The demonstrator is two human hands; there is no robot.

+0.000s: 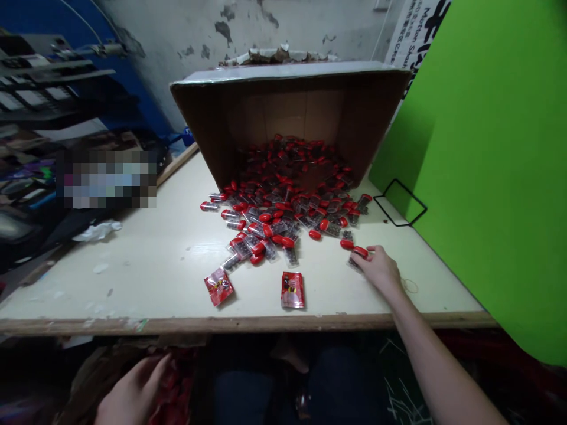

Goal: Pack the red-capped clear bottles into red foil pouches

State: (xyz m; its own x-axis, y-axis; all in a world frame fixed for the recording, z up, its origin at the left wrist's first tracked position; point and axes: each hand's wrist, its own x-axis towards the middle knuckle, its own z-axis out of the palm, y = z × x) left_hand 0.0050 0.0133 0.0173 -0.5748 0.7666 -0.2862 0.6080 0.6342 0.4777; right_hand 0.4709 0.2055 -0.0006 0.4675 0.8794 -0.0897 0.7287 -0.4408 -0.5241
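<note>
A cardboard box (212,124) lies tipped on its side at the back of the pale table (146,265), spilling a pile of small clear containers with red caps (283,206). My right hand (380,268) reaches onto the table at the pile's right edge, its fingers closed round one red-capped container (358,254). Two red foil packets (218,285) (292,289) lie flat near the front edge. Below the table edge, my left hand (133,392) rests in a heap of red packets (175,392) on my lap; its fingers are curled, and what they hold is hidden.
A green panel (496,153) walls off the right side, with a black wire loop (401,203) at its foot. A crumpled white scrap (97,230) lies at the table's left. Dark cluttered shelves (48,88) stand further left. The table's wooden front edge (248,323) runs across the view.
</note>
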